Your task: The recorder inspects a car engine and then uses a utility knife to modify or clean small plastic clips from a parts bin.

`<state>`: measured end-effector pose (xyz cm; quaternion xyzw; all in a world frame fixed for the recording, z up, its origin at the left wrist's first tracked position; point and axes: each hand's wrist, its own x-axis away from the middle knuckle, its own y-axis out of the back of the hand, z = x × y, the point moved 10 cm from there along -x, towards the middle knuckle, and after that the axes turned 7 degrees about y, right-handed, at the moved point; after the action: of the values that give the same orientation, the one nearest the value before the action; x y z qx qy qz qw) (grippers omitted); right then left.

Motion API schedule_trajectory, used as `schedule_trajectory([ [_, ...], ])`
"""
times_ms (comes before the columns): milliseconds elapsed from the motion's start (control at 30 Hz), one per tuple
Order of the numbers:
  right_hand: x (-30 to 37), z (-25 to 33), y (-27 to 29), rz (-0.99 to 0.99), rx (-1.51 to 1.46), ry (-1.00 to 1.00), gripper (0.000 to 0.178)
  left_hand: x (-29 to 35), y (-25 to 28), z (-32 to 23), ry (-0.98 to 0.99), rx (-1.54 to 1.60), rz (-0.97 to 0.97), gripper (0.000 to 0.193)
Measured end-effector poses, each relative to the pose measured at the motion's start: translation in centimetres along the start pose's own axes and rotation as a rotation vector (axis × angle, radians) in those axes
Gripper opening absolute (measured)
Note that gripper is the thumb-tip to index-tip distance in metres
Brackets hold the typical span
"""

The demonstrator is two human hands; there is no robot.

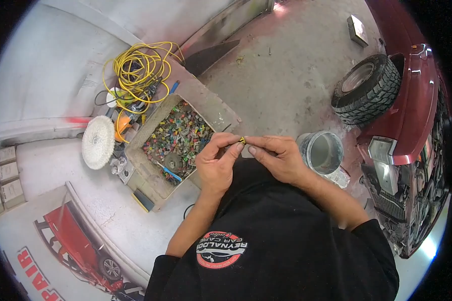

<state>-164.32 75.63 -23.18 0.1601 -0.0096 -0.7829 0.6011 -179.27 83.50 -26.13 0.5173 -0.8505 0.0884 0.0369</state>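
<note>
My left hand (217,163) and my right hand (280,158) meet in front of my chest. Thumb and forefinger of each pinch a small yellow-and-black piece (242,140), probably a plastic clip; its exact kind is too small to make out. Just left of my left hand sits a beige plastic bin (144,181) full of loose small plastic clips (178,133) in red, green, yellow, grey and black. On top of them lie a blue-handled tool (170,173) and a round grey disc (173,161).
A coiled yellow cord (138,65) and a white buffing pad (98,142) lie beyond the bin. To my right are a grey bucket (324,153), a tire (366,90) and a dark red vehicle (417,115) with its front end open. A metal box (357,31) stands on the far floor.
</note>
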Motion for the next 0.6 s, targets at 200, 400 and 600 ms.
schedule_trajectory([
  [200, 0.6, -1.0, 0.5, -0.009, -0.102, -0.073, 0.029, 0.2, -0.8, -2.0, -0.147, -0.271, -0.092, 0.014],
  [400, 1.1, -2.3, 1.6, -0.009, -0.142, -0.1, 0.028, 0.9, -3.2, -4.5, -0.308, -0.541, -0.097, 0.017],
  [600, 1.5, -0.8, 3.0, 0.081, 0.033, -0.049, 0.022, 1.7, -5.4, -4.9, -0.445, -0.602, -0.037, 0.02],
])
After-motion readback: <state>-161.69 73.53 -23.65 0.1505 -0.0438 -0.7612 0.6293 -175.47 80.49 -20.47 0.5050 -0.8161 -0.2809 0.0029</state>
